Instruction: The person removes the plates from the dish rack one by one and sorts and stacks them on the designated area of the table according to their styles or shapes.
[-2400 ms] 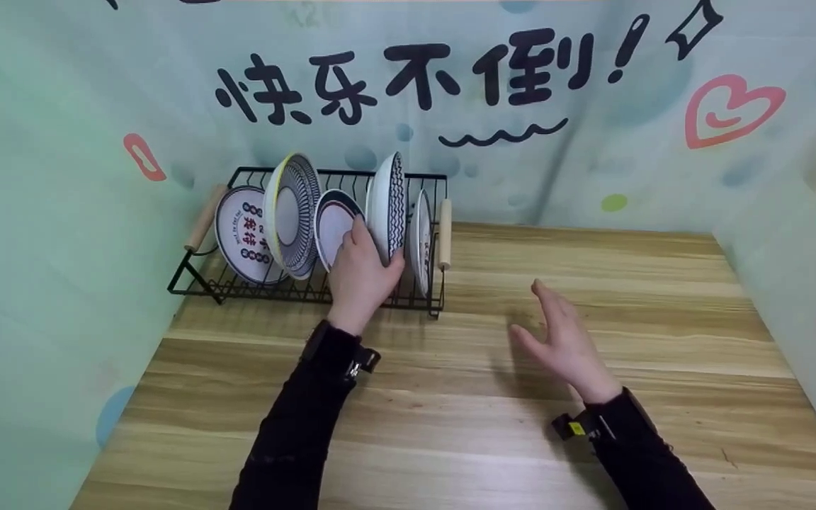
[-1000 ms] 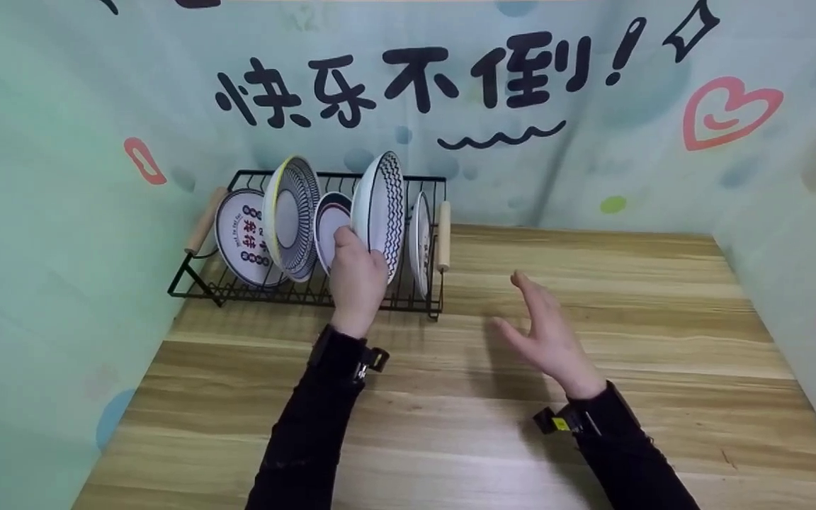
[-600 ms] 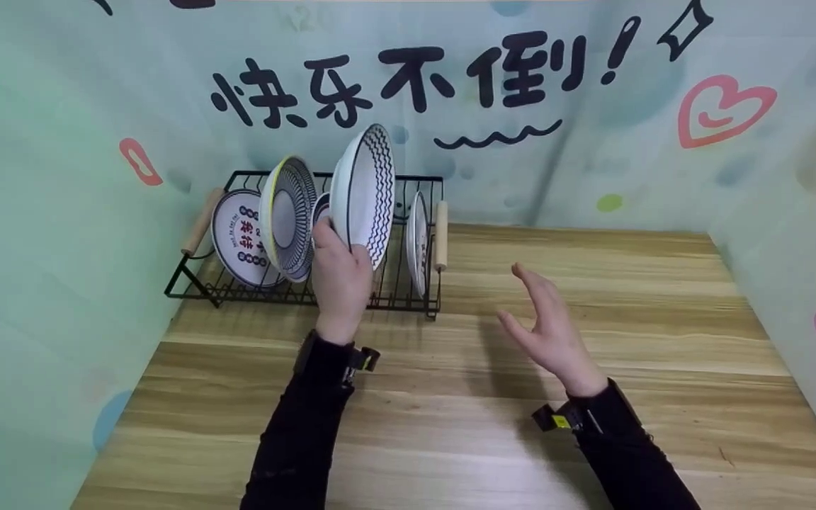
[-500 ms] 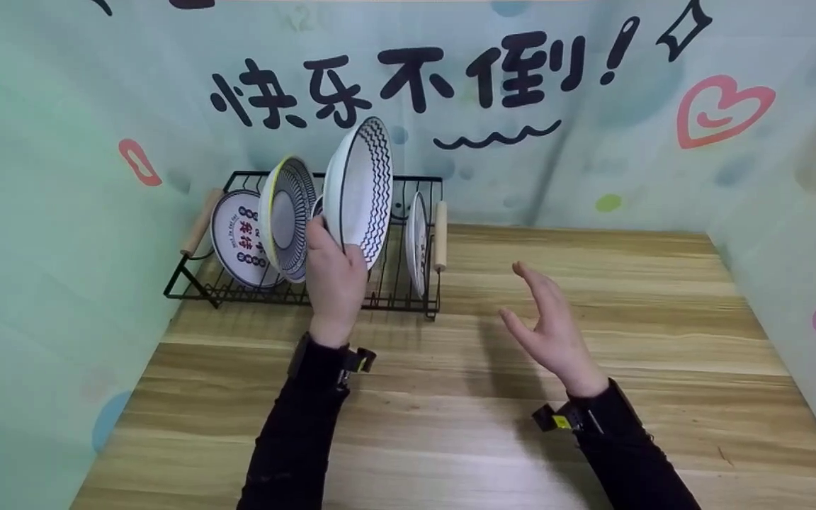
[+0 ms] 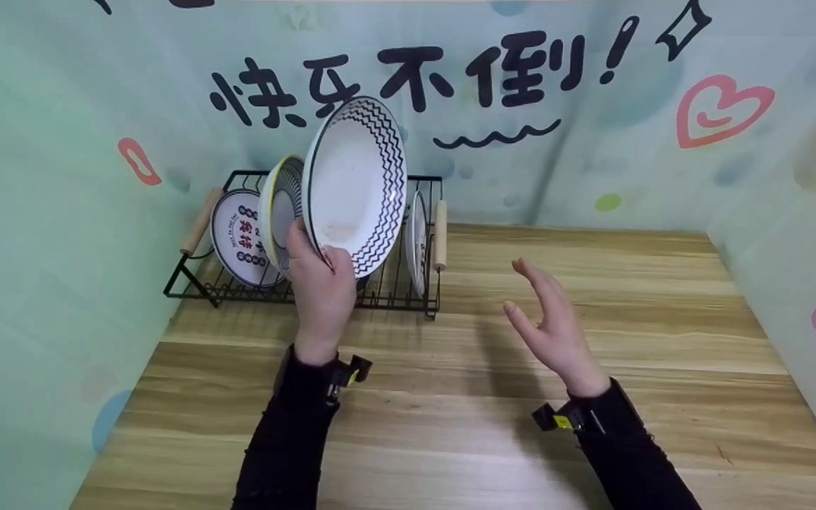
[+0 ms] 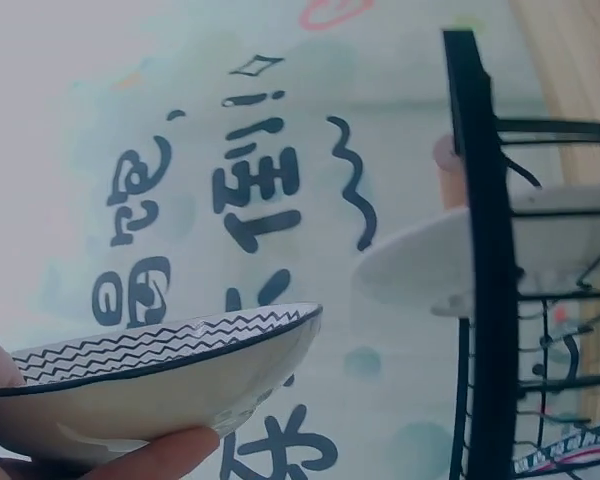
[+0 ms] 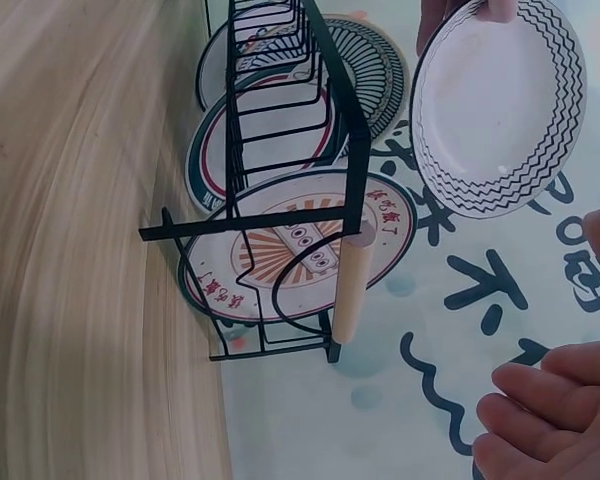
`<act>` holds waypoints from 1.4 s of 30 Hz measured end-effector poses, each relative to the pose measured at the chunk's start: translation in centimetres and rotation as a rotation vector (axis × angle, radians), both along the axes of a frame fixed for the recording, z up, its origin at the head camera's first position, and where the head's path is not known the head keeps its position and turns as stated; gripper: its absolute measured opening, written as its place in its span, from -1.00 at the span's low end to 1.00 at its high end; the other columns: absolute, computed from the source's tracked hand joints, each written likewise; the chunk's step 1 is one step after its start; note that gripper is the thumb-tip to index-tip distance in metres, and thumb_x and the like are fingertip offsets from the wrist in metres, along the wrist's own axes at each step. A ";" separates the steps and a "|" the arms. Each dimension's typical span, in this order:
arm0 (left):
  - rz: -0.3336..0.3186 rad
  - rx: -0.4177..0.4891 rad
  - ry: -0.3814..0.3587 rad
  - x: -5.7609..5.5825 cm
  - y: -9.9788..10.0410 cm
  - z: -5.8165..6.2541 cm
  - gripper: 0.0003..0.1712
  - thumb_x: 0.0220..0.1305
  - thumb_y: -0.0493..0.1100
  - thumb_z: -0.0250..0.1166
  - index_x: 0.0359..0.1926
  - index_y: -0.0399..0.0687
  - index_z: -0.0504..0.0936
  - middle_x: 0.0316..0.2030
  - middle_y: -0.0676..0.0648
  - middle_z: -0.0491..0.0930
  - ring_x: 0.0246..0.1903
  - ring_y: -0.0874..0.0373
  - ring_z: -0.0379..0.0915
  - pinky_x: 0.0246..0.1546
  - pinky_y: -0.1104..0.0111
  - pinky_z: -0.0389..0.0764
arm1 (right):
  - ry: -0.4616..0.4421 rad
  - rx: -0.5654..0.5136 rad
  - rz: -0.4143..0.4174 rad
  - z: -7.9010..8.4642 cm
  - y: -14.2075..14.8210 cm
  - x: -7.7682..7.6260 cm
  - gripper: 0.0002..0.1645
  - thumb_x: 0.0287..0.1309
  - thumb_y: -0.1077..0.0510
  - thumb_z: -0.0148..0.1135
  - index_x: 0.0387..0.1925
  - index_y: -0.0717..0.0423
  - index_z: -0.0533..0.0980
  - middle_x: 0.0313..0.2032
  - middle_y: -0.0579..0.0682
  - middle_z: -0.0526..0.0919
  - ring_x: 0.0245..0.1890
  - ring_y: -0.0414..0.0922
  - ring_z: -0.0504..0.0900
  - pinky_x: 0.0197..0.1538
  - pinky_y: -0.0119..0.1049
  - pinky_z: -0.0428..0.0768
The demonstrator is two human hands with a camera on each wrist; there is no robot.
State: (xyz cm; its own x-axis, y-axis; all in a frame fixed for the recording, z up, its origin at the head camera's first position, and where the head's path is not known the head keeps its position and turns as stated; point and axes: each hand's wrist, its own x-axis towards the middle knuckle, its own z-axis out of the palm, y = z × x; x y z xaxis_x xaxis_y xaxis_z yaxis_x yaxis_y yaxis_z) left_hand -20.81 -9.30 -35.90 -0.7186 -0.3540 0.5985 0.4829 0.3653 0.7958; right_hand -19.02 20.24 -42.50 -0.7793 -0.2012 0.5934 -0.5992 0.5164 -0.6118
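Note:
My left hand (image 5: 323, 297) grips the lower edge of a white dish (image 5: 351, 184) with a black rim and black zigzag bands, thumb on its inner face. Raised in front of the black wire dish rack (image 5: 394, 306), the dish is tilted with its inside toward the head camera. In the left wrist view the dish (image 6: 180, 375) shows side-on, fingers beneath it. My right hand (image 5: 557, 336) hovers over the table to the right, thumb apart from the fingers, holding nothing. The right wrist view shows its relaxed fingers (image 7: 540, 420).
In the rack stand a plate with red characters (image 5: 241, 237), a yellow-rimmed bowl (image 5: 282, 209) and a thin plate (image 5: 417, 241) at the right end. A dark-rimmed plate (image 7: 265, 130) shows in the right wrist view. Wooden handles (image 5: 441, 235) flank the rack. A printed cloth (image 5: 592, 170) hangs behind.
My left hand has lifted the zigzag dish up out of the rack, drawn it slightly left and turned its inside toward the head camera. My right hand has moved only slightly.

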 end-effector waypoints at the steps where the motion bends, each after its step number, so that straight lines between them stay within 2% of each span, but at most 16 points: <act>1: -0.013 0.013 -0.004 0.2 0.0 0.1 -0.45 0.21 -0.45 0.00 0.25 -0.52 0.22 0.13 -0.42 0.44 0.14 -0.17 0.43 0.25 0.20 0.42 | -0.006 -0.009 0.005 0.1 0.0 0.0 -0.31 0.25 0.31 0.26 0.37 0.36 0.27 0.30 0.20 0.43 0.32 0.12 0.33 0.35 0.08 0.24; 6: -0.074 0.064 -0.034 1.1 0.2 0.4 -0.43 0.18 -0.44 0.00 0.26 -0.48 0.24 0.09 -0.37 0.50 0.09 -0.12 0.47 0.23 0.22 0.43 | -0.029 -0.052 0.040 0.4 -0.2 -0.1 -0.33 0.26 0.35 0.24 0.36 0.39 0.28 0.31 0.20 0.42 0.33 0.10 0.34 0.35 0.01 0.28; 12: -0.283 0.184 0.024 1.2 0.9 0.0 -0.36 0.12 -0.54 -0.04 0.30 -0.45 0.22 0.13 -0.32 0.46 0.15 -0.08 0.42 0.25 0.23 0.44 | -0.023 -0.102 0.069 0.2 -0.2 -0.2 -0.36 0.27 0.40 0.20 0.35 0.42 0.27 0.28 0.26 0.43 0.31 0.13 0.36 0.37 -0.20 0.32; 14: -0.313 0.203 0.013 1.2 1.1 -0.2 -0.35 0.10 -0.55 -0.04 0.30 -0.45 0.23 0.13 -0.32 0.45 0.17 -0.08 0.41 0.27 0.24 0.41 | -0.021 -0.116 0.078 0.1 -0.3 -0.3 -0.36 0.27 0.41 0.20 0.35 0.42 0.27 0.27 0.27 0.44 0.30 0.14 0.38 0.36 -0.25 0.34; 17: -0.313 0.217 -0.047 1.5 1.3 -0.4 -0.36 0.07 -0.52 -0.02 0.26 -0.47 0.25 0.14 -0.34 0.46 0.18 -0.09 0.40 0.28 0.27 0.39 | -0.018 -0.125 0.084 0.0 -0.4 -0.4 -0.33 0.25 0.43 0.21 0.36 0.42 0.26 0.25 0.28 0.45 0.28 0.15 0.40 0.33 -0.28 0.37; 19: -0.327 0.233 -0.083 1.6 1.5 -0.5 -0.33 0.03 -0.51 -0.02 0.27 -0.48 0.24 0.15 -0.36 0.45 0.20 -0.11 0.39 0.28 0.26 0.39 | -0.025 -0.124 0.079 0.0 -0.5 -0.4 -0.32 0.24 0.43 0.21 0.37 0.42 0.24 0.25 0.29 0.45 0.27 0.15 0.42 0.32 -0.26 0.40; 24: -0.444 0.328 -0.141 1.7 2.0 -0.9 -0.25 0.01 -0.56 -0.06 0.33 -0.47 0.21 0.21 -0.35 0.42 0.25 -0.10 0.35 0.29 0.26 0.39 | -0.056 -0.138 0.062 0.5 -0.8 -0.1 -0.29 0.23 0.47 0.20 0.37 0.49 0.19 0.21 0.36 0.45 0.23 0.21 0.45 0.26 -0.03 0.45; 27: -0.501 0.372 -0.167 1.7 2.3 -1.2 -0.25 -0.01 -0.58 -0.08 0.33 -0.46 0.23 0.20 -0.34 0.44 0.25 -0.08 0.35 0.29 0.28 0.39 | -0.066 -0.162 0.080 1.7 -1.4 0.7 -0.30 0.20 0.53 0.17 0.33 0.59 0.17 0.17 0.45 0.45 0.18 0.30 0.46 0.21 0.12 0.44; 31: -0.564 0.384 -0.173 1.7 2.7 -1.7 -0.23 -0.01 -0.60 -0.09 0.34 -0.47 0.20 0.20 -0.35 0.43 0.25 -0.10 0.35 0.29 0.26 0.38 | -0.078 -0.197 0.111 2.3 -1.7 1.0 -0.31 0.18 0.56 0.14 0.32 0.64 0.13 0.13 0.50 0.45 0.14 0.35 0.46 0.19 0.19 0.44; 35: -0.587 0.334 -0.171 1.6 3.1 -2.2 -0.24 -0.01 -0.59 -0.09 0.34 -0.49 0.19 0.20 -0.36 0.43 0.23 -0.11 0.36 0.30 0.24 0.37 | -0.104 -0.240 0.133 1.0 -1.2 0.1 -0.28 0.23 0.54 0.12 0.38 0.56 0.10 0.15 0.43 0.46 0.14 0.25 0.49 0.22 0.08 0.46; 38: -0.600 0.293 -0.171 1.6 3.3 -2.6 -0.23 -0.02 -0.58 -0.10 0.34 -0.50 0.19 0.19 -0.38 0.42 0.23 -0.13 0.36 0.30 0.23 0.37 | -0.124 -0.261 0.131 0.4 -0.9 -0.3 -0.27 0.27 0.49 0.12 0.42 0.46 0.11 0.14 0.35 0.48 0.11 0.15 0.51 0.21 -0.11 0.52; 42: -0.639 0.285 -0.173 1.7 3.6 -3.1 -0.21 -0.04 -0.58 -0.11 0.35 -0.52 0.15 0.23 -0.40 0.38 0.26 -0.15 0.33 0.30 0.22 0.37 | -0.144 -0.283 0.122 0.0 -0.8 -0.4 -0.28 0.32 0.42 0.11 0.45 0.38 0.12 0.16 0.31 0.48 0.06 0.08 0.53 0.12 -0.34 0.57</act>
State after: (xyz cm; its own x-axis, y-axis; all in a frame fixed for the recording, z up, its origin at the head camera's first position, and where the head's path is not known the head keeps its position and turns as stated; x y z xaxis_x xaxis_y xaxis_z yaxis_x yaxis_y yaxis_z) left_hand -19.16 -5.69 -39.04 -0.9135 0.0417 0.4047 0.3916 -0.1801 0.9023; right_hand -19.41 19.47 -42.47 -0.8394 -0.1413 0.5248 -0.5433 0.2439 -0.8033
